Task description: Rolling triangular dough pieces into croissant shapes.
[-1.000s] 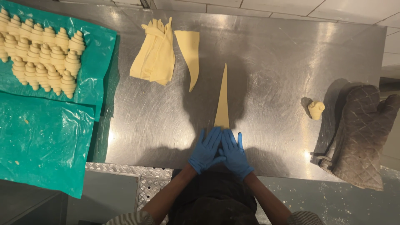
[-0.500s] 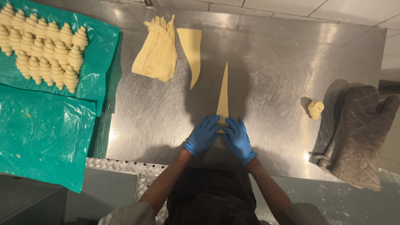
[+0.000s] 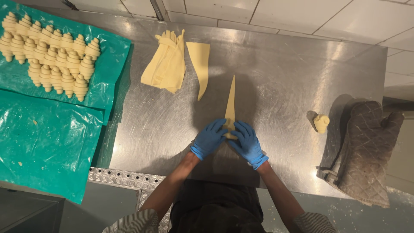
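Steel worktop [image 3: 284, 77] at frame centre carries a long dough triangle [image 3: 231, 101], its wide near end pressed under the gloved left hand [image 3: 210, 139] and right hand [image 3: 246, 143], fingers flat, tip pointing up-frame.

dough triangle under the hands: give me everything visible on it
The dough triangle is a long, narrow, pale yellow wedge lying flat on the steel table, its tip pointing away from the person. It looks soft and smooth. Its wide near end is rolled up under the left hand and right hand, both in blue gloves, fingertips pressing on it. Nothing else touches it.
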